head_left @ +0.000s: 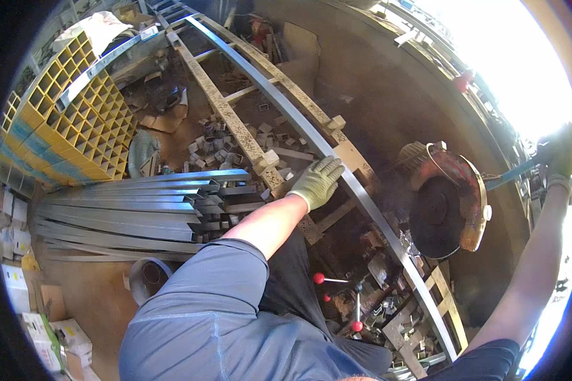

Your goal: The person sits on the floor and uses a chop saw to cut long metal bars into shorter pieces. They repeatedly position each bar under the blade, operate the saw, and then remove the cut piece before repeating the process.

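Observation:
A long silvery metal bar runs from the far left to the near right across a yellow-brown ladder-like support frame. My left hand, in a pale green work glove, lies over the bar with its fingers curled across it. Right of the bar stands a cut-off saw with a dark round disc and a worn reddish guard. From it a blue-green handle reaches to the right. My gloved right hand is closed around that handle's end, partly lost in glare.
At left lies a stack of grey metal profiles, beside bundled yellow square tubes. Short offcuts litter the floor under the frame. A lever with red knobs stands near my legs. White boxes sit lower left.

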Demonstrator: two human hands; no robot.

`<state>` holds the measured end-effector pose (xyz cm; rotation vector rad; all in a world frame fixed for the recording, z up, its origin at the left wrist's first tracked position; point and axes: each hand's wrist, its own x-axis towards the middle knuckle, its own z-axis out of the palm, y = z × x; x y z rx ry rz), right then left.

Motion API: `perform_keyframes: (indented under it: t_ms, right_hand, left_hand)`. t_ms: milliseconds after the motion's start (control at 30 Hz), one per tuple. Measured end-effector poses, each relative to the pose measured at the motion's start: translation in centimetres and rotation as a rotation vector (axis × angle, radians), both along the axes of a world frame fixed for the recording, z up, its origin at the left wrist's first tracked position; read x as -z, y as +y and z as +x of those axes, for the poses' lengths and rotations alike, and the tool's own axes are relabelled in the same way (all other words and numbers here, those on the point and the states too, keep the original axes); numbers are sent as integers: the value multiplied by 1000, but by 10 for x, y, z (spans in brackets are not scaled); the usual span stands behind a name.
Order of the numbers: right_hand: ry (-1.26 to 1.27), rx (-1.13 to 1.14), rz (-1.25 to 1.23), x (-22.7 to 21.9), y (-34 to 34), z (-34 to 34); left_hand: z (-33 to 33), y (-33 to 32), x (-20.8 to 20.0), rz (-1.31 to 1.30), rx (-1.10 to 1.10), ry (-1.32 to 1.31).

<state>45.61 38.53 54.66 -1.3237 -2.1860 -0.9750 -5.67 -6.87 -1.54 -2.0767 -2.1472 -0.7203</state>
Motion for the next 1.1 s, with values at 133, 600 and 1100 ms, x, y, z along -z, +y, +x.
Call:
perform_keyframes:
  t_ms: [133,600,1100]
  right_hand:
    - [540,-521,-290,11,9,-6]
    - [327,-208,68,37,-136,-99]
    - [399,-182,26,29,-147,-107]
  left_hand:
    - [0,0,3,56,-18,-7]
    - [-9,13,22,86,23,-11]
    - [-6,14,27,86,19,5]
